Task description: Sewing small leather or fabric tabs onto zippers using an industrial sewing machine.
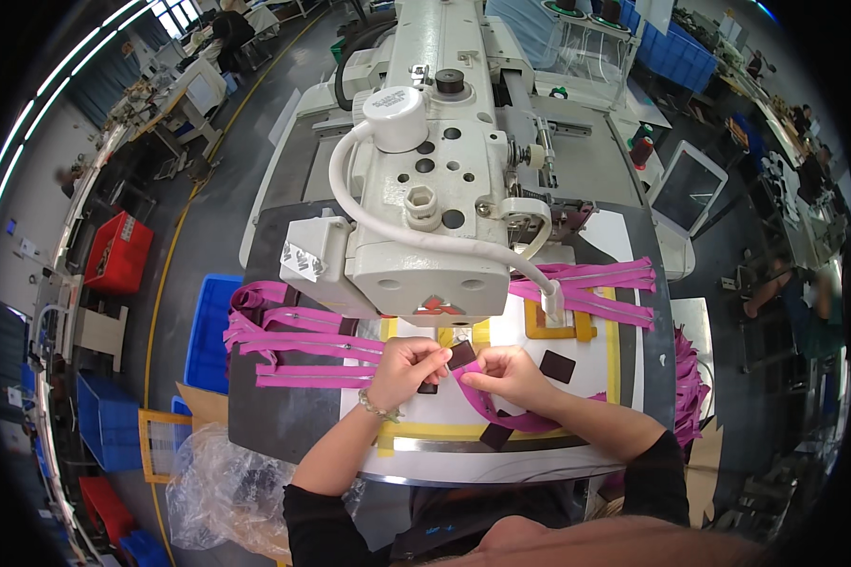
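Observation:
My left hand [407, 371] pinches a small dark rectangular patch [461, 354] between thumb and fingers, just below the sewing machine head [425, 274]. Close beside it, my right hand [511, 376] grips the end of a magenta zipper [482, 404], whose strip loops down and runs under my right forearm. The zipper end and the patch meet or overlap between the two hands. More dark patches lie on the white work plate [454, 409]: one [557, 366] to the right, one [494, 436] near the front edge, and one [427, 388] partly hidden by my left hand.
Magenta zippers [298, 376] lie in rows at the left, with others [596, 276] at the right. A yellow frame piece [550, 326] sits under the machine's right side. Clear plastic wrapping [227, 482] and a blue bin [208, 331] stand left. A tablet-like screen [687, 189] is at right.

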The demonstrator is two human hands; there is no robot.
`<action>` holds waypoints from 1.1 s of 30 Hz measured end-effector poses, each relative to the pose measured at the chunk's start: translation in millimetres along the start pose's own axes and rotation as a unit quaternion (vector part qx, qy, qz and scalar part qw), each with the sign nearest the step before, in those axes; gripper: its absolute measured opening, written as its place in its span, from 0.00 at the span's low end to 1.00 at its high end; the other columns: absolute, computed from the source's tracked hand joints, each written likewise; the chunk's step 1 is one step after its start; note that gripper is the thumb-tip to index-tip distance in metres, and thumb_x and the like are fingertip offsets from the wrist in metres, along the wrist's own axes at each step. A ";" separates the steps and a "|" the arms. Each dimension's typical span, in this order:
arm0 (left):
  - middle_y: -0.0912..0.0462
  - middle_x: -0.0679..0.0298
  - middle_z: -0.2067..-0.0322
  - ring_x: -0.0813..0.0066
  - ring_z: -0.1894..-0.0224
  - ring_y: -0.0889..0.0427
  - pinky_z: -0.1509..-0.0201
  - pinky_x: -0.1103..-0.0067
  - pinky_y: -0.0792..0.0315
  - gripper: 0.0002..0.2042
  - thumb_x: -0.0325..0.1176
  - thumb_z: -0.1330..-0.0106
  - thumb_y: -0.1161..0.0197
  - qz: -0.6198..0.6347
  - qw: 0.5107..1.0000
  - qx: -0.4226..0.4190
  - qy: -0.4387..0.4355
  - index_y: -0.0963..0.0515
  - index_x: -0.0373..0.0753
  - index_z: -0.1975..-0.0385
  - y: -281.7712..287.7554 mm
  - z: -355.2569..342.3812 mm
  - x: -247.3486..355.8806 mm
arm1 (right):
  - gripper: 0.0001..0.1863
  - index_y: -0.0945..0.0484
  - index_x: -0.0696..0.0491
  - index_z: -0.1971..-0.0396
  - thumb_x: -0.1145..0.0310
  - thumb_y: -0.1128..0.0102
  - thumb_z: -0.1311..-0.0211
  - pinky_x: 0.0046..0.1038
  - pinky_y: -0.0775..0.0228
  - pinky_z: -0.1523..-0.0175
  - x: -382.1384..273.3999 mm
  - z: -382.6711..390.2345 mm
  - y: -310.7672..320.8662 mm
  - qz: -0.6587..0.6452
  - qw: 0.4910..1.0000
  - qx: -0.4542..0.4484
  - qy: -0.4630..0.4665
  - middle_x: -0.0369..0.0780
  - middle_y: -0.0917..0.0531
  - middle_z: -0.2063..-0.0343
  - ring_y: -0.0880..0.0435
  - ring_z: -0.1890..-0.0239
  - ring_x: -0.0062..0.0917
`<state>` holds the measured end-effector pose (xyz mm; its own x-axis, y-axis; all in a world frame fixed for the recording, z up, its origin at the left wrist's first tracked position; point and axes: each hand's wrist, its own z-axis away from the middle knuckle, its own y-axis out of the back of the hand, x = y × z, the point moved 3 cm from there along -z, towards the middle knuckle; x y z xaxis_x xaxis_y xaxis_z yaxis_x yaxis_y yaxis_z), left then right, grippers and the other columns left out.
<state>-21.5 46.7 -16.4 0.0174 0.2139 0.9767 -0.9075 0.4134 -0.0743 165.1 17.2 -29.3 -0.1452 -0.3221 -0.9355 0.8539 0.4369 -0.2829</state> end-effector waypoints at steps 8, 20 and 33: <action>0.19 0.67 0.79 0.88 0.79 0.24 0.75 0.89 0.30 0.10 0.34 0.34 0.39 0.020 1.000 -0.011 -0.001 0.20 0.34 0.72 -2.7 -2.4 -4.0 | 0.14 0.21 0.59 0.70 0.63 0.32 0.44 0.18 0.32 0.71 -39.4 5.2 4.9 0.152 0.979 -0.114 -0.073 0.33 0.20 0.78 0.26 0.75 0.11; 0.20 0.58 0.59 0.69 0.57 0.19 0.46 0.71 0.28 0.15 0.38 0.30 0.46 0.379 0.884 -0.260 0.083 0.32 0.35 0.50 -5.3 2.1 9.4 | 0.46 0.66 0.55 0.30 0.70 0.42 0.37 0.29 0.55 0.29 -64.6 39.2 -57.2 -0.054 0.921 -0.378 -0.071 0.46 0.47 0.32 0.44 0.31 0.25; 0.20 0.52 0.70 0.60 0.63 0.21 0.55 0.68 0.29 0.22 0.36 0.55 0.33 -0.380 0.919 -0.031 -0.099 0.22 0.31 0.59 72.0 4.0 39.6 | 0.30 0.35 0.49 0.38 0.65 0.42 0.42 0.37 0.43 0.35 6.8 61.0 -56.9 0.565 0.746 -0.225 0.271 0.45 0.34 0.37 0.34 0.37 0.34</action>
<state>-87.8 81.4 17.7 0.5548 -0.3209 0.7676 -0.6388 0.4269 0.6401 146.0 -61.0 -6.6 0.2555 0.7987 -0.5448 0.3474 0.4500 0.8227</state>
